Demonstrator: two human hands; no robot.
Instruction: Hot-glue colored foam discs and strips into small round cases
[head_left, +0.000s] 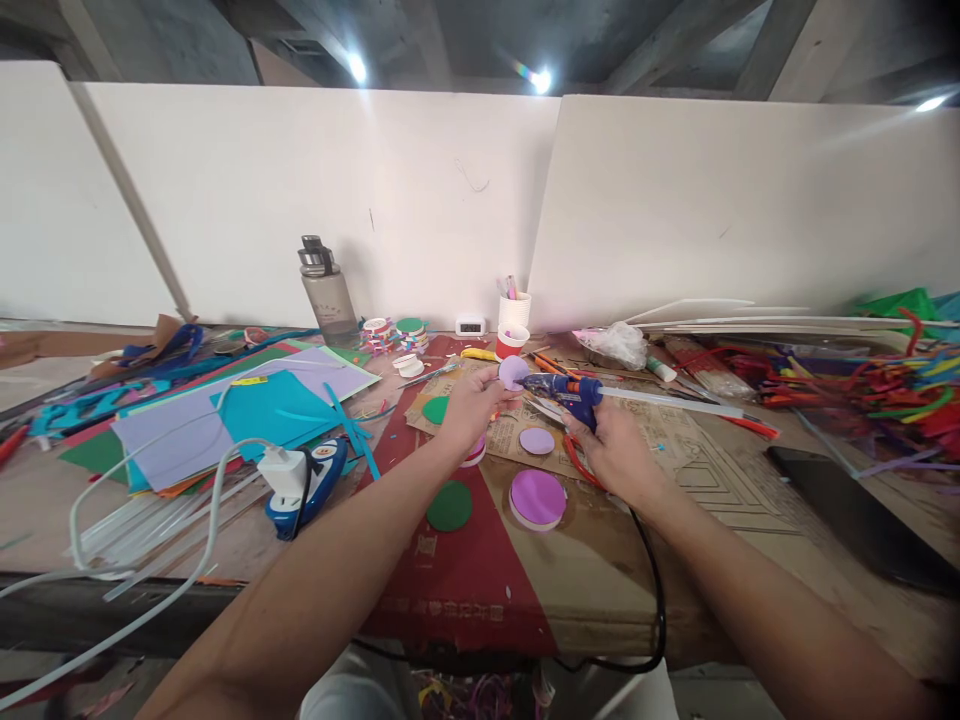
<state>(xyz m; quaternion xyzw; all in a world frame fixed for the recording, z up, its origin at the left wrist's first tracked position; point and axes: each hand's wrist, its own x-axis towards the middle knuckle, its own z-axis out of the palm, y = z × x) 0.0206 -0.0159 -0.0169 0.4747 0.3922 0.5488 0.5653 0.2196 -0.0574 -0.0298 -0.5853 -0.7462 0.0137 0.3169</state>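
Observation:
Pinched in my left hand (469,405) is a small light-purple disc (514,374), held up over the cardboard. My right hand (619,450) grips a blue hot glue gun (574,395), whose nozzle points left at the disc and appears to touch it or nearly so. A long translucent glue stick (667,402) sticks out of the gun's back. Below my hands lie a lilac disc (537,441), a stack of discs with a purple top (538,498) and a green disc (449,506). Another green disc (435,409) is beside my left wrist.
Coloured sheets (277,420) and a blue power strip (307,490) with white cables are at left. A water bottle (328,295), paper cups (512,342) and a small clock (470,325) stand at the back. A black phone (862,515) and pipe cleaners (885,380) lie at right.

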